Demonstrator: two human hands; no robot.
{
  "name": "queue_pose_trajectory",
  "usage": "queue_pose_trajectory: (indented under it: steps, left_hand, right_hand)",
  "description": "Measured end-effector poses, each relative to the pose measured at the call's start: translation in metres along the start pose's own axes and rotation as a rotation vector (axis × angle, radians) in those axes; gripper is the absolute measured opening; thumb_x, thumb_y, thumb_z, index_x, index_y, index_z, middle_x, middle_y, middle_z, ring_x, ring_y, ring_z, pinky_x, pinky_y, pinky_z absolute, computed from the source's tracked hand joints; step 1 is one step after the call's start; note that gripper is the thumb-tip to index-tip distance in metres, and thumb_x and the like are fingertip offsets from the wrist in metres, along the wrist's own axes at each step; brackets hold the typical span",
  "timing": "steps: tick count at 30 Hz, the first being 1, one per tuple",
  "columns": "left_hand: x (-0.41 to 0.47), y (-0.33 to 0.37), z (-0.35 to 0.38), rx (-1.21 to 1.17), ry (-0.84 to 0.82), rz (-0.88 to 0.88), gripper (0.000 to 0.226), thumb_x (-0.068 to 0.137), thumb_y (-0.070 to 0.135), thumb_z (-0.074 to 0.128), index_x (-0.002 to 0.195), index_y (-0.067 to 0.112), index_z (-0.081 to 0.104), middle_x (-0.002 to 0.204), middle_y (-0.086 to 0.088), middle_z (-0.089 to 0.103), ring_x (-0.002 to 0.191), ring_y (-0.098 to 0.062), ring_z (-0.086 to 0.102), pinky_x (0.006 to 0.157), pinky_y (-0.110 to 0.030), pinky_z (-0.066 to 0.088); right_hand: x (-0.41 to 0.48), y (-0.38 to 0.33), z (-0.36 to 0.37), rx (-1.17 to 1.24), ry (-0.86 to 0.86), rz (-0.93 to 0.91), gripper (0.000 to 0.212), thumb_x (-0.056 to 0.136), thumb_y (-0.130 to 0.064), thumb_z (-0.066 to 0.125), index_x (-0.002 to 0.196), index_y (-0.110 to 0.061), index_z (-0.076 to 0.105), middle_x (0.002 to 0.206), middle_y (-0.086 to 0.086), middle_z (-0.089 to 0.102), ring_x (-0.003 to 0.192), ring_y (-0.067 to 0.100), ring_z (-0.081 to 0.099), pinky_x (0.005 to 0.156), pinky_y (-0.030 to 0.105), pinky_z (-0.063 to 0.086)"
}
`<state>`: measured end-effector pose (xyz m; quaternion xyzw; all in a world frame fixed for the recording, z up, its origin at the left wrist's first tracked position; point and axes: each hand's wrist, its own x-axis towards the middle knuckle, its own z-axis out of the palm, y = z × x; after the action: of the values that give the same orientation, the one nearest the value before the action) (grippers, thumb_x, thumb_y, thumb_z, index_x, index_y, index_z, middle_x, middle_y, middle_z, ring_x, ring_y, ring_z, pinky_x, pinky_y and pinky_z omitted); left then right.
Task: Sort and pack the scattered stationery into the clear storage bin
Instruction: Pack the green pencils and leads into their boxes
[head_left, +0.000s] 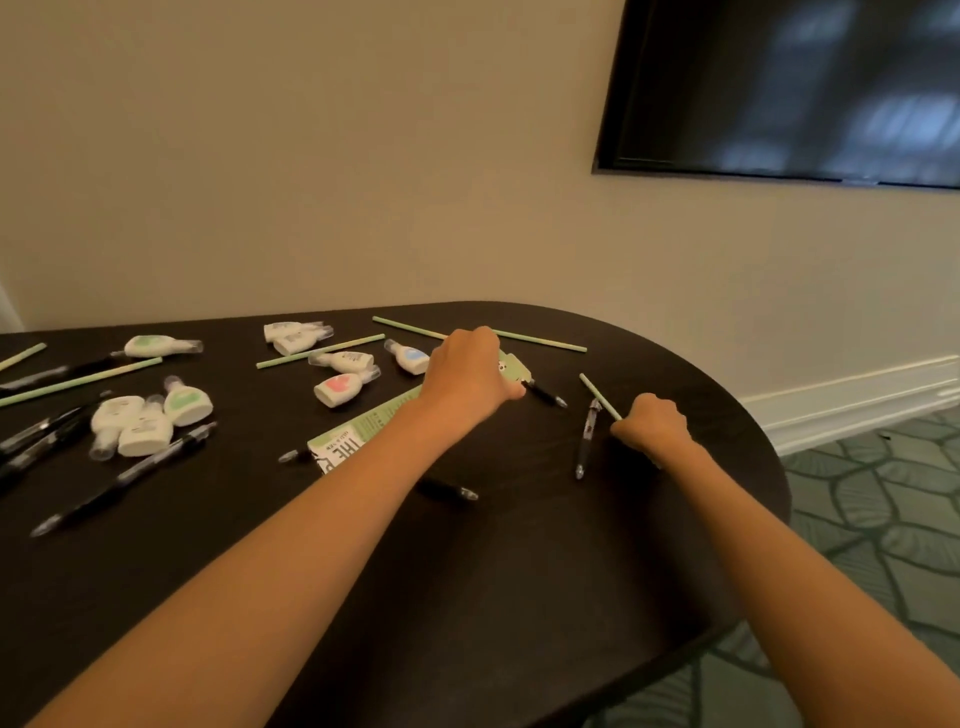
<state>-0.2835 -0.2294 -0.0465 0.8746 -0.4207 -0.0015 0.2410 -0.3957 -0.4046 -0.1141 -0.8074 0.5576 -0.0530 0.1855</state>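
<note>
Stationery lies scattered on a dark oval table. My right hand grips a thin pale green stick near the table's right end, next to a black pen. My left hand is curled over the far end of a long green printed card; whether it grips the card is hidden. A black pen pokes out beside that hand. White correction-tape dispensers and more green sticks lie to the left. No clear bin is in view.
More white dispensers and black pens crowd the table's left side. Another pen lies under my left forearm. The table's rounded edge is close on the right, above patterned green carpet. A dark screen hangs on the wall.
</note>
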Motion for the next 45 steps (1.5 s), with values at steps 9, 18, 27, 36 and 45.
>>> queue_pose_trajectory:
  steps: [9,18,27,36,45]
  left_hand:
    - [0.081,-0.005,0.004,0.055,-0.024,0.053,0.042,0.08,0.037,0.07,0.107,0.007,0.06,0.109,-0.011,0.062,0.104,-0.028,0.056,0.078,-0.033,0.041]
    - [0.153,-0.048,0.015,0.089,-0.022,0.025,0.036,0.083,0.034,0.068,0.104,0.006,0.06,0.104,-0.01,0.062,0.1,-0.025,0.055,0.073,-0.03,0.035]
    - [0.151,-0.073,0.005,0.147,0.022,0.018,0.033,0.083,0.034,0.067,0.101,0.006,0.06,0.102,-0.01,0.063,0.097,-0.026,0.056,0.071,-0.03,0.035]
    - [0.081,-0.08,-0.049,0.122,0.082,-0.005,0.028,0.085,0.035,0.065,0.084,0.01,0.051,0.087,-0.009,0.056,0.084,-0.023,0.05,0.068,-0.031,0.035]
    - [-0.019,-0.148,-0.099,0.192,0.148,-0.051,0.039,0.086,0.038,0.063,0.109,0.007,0.058,0.108,-0.011,0.061,0.097,-0.024,0.055,0.072,-0.031,0.037]
  right_hand:
    - [0.066,-0.042,-0.011,-0.208,0.225,-0.313,0.027,0.1,-0.018,0.039,0.116,-0.001,0.052,0.112,0.019,0.058,0.106,0.031,0.051,0.081,0.037,0.044]
    - [0.145,-0.102,0.018,-0.303,0.074,-0.406,0.033,0.094,-0.009,0.047,0.126,-0.004,0.045,0.129,0.017,0.038,0.114,0.03,0.045,0.095,0.038,0.044]
    - [0.14,-0.124,0.016,-0.3,0.039,-0.445,0.023,0.095,-0.015,0.047,0.116,-0.004,0.046,0.108,0.016,0.055,0.09,0.027,0.056,0.073,0.034,0.045]
    - [0.027,-0.167,-0.008,1.35,-0.708,-0.092,0.028,0.098,-0.01,0.043,0.072,-0.002,0.051,0.056,0.01,0.057,0.051,0.017,0.064,0.05,0.022,0.054]
    - [-0.102,-0.217,0.04,1.614,-0.962,-0.171,0.014,0.096,0.006,0.037,0.098,-0.001,0.048,0.094,0.026,0.062,0.068,0.027,0.071,0.069,0.039,0.057]
